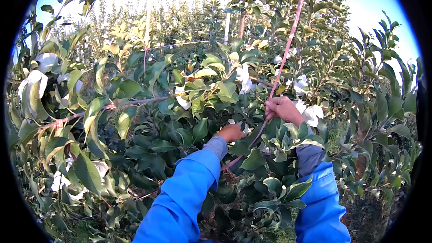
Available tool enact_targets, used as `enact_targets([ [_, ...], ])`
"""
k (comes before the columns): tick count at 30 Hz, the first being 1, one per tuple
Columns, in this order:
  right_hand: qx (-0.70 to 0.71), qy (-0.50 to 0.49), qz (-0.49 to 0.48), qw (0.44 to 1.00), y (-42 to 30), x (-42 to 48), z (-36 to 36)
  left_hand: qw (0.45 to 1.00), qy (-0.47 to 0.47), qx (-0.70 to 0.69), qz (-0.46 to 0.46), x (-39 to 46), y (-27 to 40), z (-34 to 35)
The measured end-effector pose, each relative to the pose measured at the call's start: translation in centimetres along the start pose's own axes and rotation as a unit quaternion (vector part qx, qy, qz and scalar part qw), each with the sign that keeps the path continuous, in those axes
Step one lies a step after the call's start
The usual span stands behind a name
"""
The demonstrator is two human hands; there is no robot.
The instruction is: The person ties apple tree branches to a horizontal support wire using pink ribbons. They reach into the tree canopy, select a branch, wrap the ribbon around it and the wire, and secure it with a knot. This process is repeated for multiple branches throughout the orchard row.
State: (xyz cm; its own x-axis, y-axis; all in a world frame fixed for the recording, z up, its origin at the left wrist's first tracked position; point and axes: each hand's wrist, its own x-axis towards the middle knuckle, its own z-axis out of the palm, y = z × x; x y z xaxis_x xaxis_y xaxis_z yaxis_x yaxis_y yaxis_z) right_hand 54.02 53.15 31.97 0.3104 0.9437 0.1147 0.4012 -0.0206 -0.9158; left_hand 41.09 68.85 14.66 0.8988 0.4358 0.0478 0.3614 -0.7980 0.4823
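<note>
My right hand [281,109] is closed around a long pink ribbon-like tie [288,45], which runs up out of view and slants down through the leaves below the hand. Lower and to the left, my left hand [230,133] reaches in among the leaves. Its fingertips are hidden beside a small white piece [245,130], so whether it grips anything does not show. Just right of my right wrist hangs a crumpled white bag or wrapping [312,114]. Another white piece [182,98] hangs up and left of my left hand.
A leafy fruit-tree branch [135,102] crosses the left side, with pink tie on it. Several white wrappings [33,82] hang at the far left. A pale post [227,23] and thin wire [189,43] stand behind. Dense leaves [253,159] surround both forearms.
</note>
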Motion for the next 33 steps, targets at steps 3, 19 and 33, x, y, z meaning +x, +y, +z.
enact_targets([
  [3,-0.033,0.023,0.080,0.996,-0.2,0.5,0.1,0.998,-0.038,-0.007,0.042,-0.5,1.7,3.0],
  [19,-0.193,0.047,0.088,0.976,-2.3,3.0,-2.0,0.985,0.158,-0.071,-0.012,-2.0,5.6,-5.9],
  [33,-0.270,0.099,0.031,0.957,-1.3,7.6,-6.8,0.973,0.076,-0.068,0.205,4.7,5.9,-4.0],
])
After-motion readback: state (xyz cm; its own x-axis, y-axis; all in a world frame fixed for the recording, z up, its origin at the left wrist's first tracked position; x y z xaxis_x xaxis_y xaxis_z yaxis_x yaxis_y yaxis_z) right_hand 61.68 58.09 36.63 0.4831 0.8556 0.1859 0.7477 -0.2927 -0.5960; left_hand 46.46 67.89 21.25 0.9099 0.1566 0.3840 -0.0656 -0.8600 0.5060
